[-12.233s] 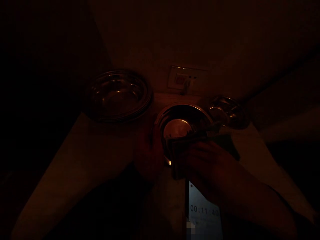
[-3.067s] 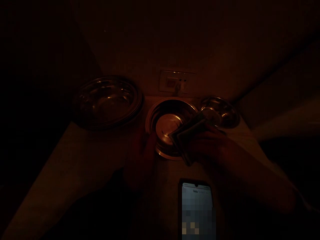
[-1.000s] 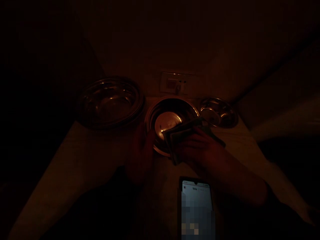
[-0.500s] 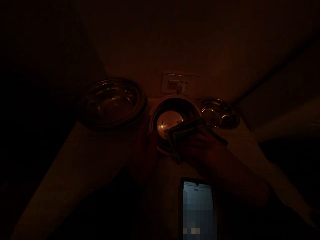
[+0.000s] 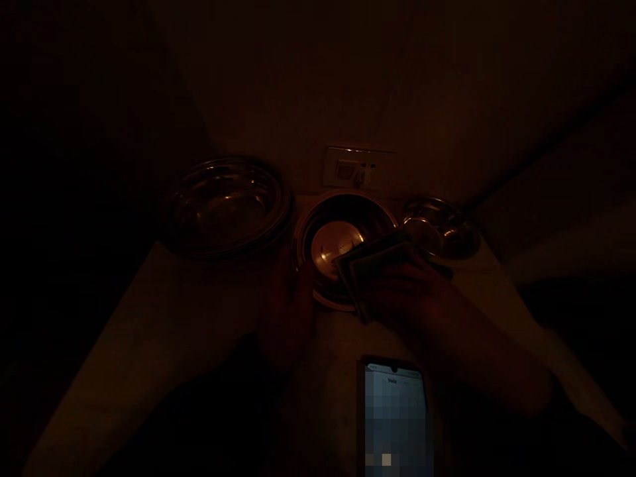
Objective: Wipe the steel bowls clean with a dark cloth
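Note:
The scene is very dark. A steel bowl (image 5: 328, 218) stands at the middle of a pale counter (image 5: 163, 318). My right hand (image 5: 412, 298) is closed on a folded dark cloth (image 5: 370, 268) that presses into the bowl's right side. My left hand (image 5: 288, 305) rests against the bowl's left rim, its fingers too dim to read clearly.
A wide steel plate (image 5: 226, 202) leans at the back left. A smaller steel dish (image 5: 440, 228) sits at the back right. A wall socket (image 5: 355, 169) is behind the bowl. A lit phone (image 5: 395, 417) lies at the near edge.
My right hand with the cloth has shifted slightly right and down inside the bowl. My left hand stays at the rim.

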`<state>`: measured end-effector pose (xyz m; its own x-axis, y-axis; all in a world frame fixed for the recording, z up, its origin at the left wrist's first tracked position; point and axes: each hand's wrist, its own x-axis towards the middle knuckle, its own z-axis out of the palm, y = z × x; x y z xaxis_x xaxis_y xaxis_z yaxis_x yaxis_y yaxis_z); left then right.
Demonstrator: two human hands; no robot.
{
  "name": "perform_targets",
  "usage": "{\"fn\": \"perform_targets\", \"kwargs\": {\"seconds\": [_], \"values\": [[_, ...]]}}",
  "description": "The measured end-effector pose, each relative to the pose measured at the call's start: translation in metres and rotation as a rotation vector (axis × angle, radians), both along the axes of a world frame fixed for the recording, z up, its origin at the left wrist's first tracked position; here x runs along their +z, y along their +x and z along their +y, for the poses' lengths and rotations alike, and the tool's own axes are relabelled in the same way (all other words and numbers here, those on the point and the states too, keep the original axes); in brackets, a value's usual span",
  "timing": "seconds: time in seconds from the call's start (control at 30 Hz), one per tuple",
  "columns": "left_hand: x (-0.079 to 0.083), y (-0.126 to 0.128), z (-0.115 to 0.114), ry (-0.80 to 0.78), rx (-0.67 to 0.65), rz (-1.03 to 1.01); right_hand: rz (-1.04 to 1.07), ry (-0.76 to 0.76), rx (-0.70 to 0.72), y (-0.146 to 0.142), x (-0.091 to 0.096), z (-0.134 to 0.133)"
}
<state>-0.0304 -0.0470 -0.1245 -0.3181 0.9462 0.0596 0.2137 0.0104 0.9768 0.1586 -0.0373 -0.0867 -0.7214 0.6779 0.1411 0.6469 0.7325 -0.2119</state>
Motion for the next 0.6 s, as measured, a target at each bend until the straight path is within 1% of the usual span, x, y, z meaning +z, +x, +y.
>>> {"fn": "perform_targets", "kwargs": {"seconds": [0.07, 0.17, 0.23, 0.37, 0.5, 0.6], "values": [[0.0, 0.0016, -0.0008, -0.027, 0.009, -0.009, 0.001, 0.006, 0.005, -0.0062, -0.003, -0.0022], [-0.0007, 0.0015, -0.0009, -0.012, -0.018, -0.031, 0.017, 0.024, 0.018, -0.0117, -0.0072, -0.0045], [-0.0007, 0.0002, -0.0004, -0.006, -0.031, -0.04, 0.029, 0.026, 0.017, -0.0114, -0.0084, -0.0048], [0.0001, -0.0017, 0.0004, -0.065, -0.021, -0.067, 0.02, 0.032, 0.023, -0.0073, -0.0074, -0.0044], [0.0008, -0.0003, -0.0006, -0.062, -0.001, -0.061, -0.007, 0.077, 0.03, -0.0087, -0.007, -0.0063], [0.0027, 0.0007, -0.0025, -0.147, -0.007, -0.104, 0.0, 0.123, 0.039, -0.0111, -0.0084, -0.0077]]}}
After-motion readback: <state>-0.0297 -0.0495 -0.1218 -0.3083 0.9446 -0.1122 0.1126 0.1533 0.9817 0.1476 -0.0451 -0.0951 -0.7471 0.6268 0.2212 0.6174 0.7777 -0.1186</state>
